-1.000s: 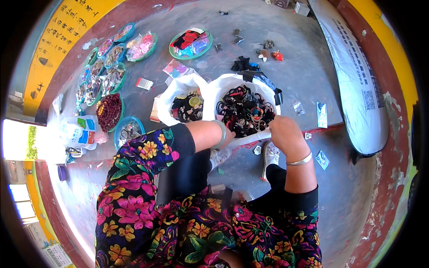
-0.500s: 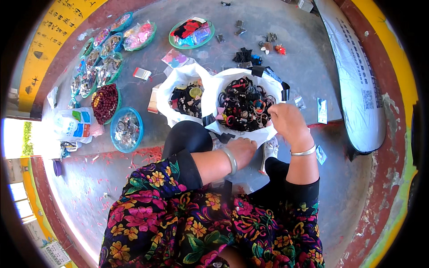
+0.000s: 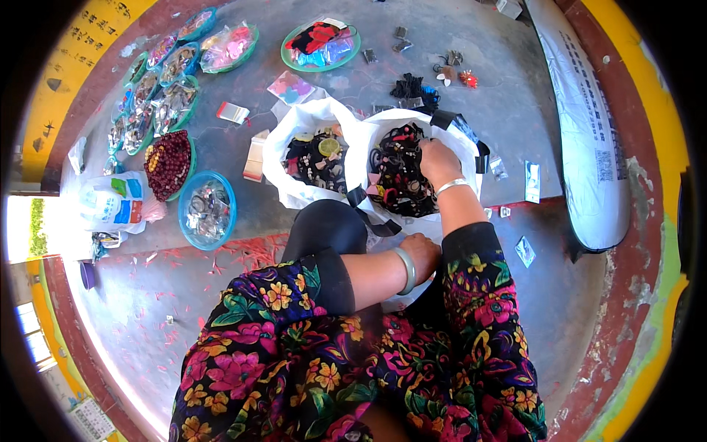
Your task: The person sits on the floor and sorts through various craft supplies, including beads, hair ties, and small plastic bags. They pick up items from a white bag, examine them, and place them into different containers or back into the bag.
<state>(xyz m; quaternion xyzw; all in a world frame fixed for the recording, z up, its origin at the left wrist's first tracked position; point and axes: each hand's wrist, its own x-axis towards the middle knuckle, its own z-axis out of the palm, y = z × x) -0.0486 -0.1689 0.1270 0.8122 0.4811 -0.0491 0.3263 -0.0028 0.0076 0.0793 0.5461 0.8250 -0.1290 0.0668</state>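
Two white bags stand open in front of me. The right bag [image 3: 465, 144] is full of mostly black hair ties [image 3: 398, 166], with small pink and beaded bits among them. My right hand [image 3: 440, 160] reaches over its right side, fingers curled down at the hair ties; what they pinch is hidden. Close to my body, below that bag, my left hand [image 3: 423, 256] is closed, and what is in its fingers cannot be made out. The left bag [image 3: 280, 180] holds more dark hair accessories [image 3: 315, 163] and a round yellow-green piece [image 3: 329, 147].
Several baskets of packaged small goods stand at the left, with a blue basket [image 3: 233, 214] nearest. A green basket [image 3: 359, 55] is farther back. Black bundles [image 3: 412, 90] lie behind the bags. A long silver-white wrapped roll [image 3: 582, 140] lies at the right. A floor step runs across.
My right hand has moved left and farther into the right bag, from its rim to over the hair ties. My left hand has shifted slightly right and nearer to me. The view has shifted slightly.
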